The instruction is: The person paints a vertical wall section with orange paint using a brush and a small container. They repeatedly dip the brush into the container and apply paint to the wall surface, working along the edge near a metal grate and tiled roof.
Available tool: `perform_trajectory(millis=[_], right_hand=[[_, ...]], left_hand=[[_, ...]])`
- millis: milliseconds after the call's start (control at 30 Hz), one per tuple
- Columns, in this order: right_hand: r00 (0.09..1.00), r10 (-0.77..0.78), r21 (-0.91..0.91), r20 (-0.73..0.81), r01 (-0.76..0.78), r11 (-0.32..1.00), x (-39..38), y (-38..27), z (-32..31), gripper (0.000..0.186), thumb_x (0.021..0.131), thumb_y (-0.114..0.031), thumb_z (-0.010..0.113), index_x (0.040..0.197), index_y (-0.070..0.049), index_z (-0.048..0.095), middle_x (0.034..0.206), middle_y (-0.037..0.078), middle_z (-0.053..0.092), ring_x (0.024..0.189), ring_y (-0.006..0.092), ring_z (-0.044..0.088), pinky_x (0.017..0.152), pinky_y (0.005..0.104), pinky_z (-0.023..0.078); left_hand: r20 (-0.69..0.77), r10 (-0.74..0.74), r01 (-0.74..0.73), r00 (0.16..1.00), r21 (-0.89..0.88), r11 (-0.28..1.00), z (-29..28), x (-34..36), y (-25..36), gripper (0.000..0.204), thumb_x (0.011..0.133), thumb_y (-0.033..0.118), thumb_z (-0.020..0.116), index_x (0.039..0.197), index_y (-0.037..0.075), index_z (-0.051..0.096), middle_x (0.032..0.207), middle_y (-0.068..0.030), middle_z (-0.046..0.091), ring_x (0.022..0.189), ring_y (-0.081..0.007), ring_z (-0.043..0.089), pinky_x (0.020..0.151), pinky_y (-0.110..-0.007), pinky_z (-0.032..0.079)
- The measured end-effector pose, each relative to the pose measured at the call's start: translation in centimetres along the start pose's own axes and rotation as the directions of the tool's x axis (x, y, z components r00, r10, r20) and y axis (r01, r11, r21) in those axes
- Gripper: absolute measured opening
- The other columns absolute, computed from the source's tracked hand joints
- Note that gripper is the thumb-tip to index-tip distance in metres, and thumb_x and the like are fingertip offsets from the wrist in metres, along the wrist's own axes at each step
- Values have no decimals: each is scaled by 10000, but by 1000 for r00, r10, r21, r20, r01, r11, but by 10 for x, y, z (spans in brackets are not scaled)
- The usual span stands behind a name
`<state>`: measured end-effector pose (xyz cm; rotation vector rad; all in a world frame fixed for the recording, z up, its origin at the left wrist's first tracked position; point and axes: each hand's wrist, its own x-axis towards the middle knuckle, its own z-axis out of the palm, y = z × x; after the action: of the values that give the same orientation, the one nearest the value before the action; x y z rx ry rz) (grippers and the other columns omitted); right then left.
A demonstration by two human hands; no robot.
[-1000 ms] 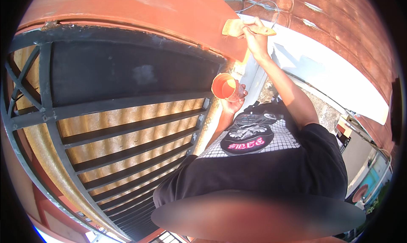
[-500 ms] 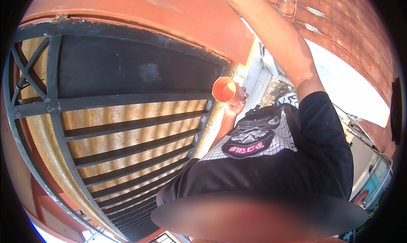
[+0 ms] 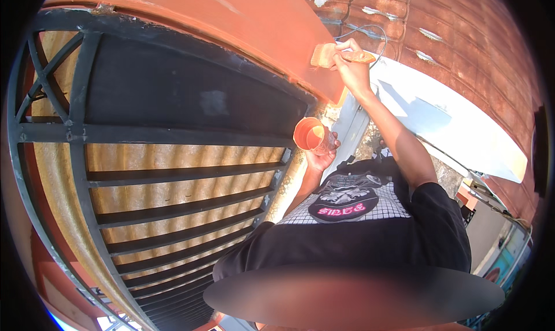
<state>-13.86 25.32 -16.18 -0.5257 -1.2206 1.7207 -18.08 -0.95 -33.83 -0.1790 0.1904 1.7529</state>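
My right hand (image 3: 351, 68), at the upper middle, is closed round the handle of a wide, flat paintbrush (image 3: 324, 55). Its orange-coated bristles lie against the right end of a smooth orange surface (image 3: 254, 30), close to that surface's edge. Lower and nearer my body, my left hand (image 3: 325, 159) grips an orange cup (image 3: 310, 136) from beneath and the side. The cup is tilted so that its mouth shows, with orange inside; how much paint it holds I cannot tell.
A dark metal gate (image 3: 185, 88), with a solid panel and bars, fills the left. Behind its bars are yellowish corrugated sheets (image 3: 191, 157). Reddish roof tiles (image 3: 462, 36) lie at upper right, above a white sheet (image 3: 451, 111). A thin cable (image 3: 384, 36) loops beside my right hand.
My right arm was stretched upward with its hand out of view; it has come down, bringing the paintbrush into view against the orange surface. The cup has shifted slightly lower in the picture.
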Motion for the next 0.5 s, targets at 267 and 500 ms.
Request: perform_trajectory(millis=[267, 500], right_hand=[[664, -710, 115, 234, 706, 699, 24, -155, 116, 100, 982, -26, 635, 1054, -7, 569, 903, 81, 688, 827, 146, 706, 705, 290, 580], [698, -716, 684, 27, 509, 523, 48, -195, 149, 129, 1006, -41, 640, 1088, 17, 558, 935, 97, 669, 834, 156, 705, 732, 269, 589]], left_hand=[[38, 23, -24, 999, 21, 999, -8, -30, -2, 614, 910, 596, 595, 1321, 141, 601, 1273, -184, 584, 1062, -366, 588, 643, -345, 586], [113, -15, 11, 993, 30, 999, -15, -69, 6, 633, 860, 533, 701, 1352, 150, 593, 1303, -140, 520, 1112, -334, 526, 721, -349, 562]])
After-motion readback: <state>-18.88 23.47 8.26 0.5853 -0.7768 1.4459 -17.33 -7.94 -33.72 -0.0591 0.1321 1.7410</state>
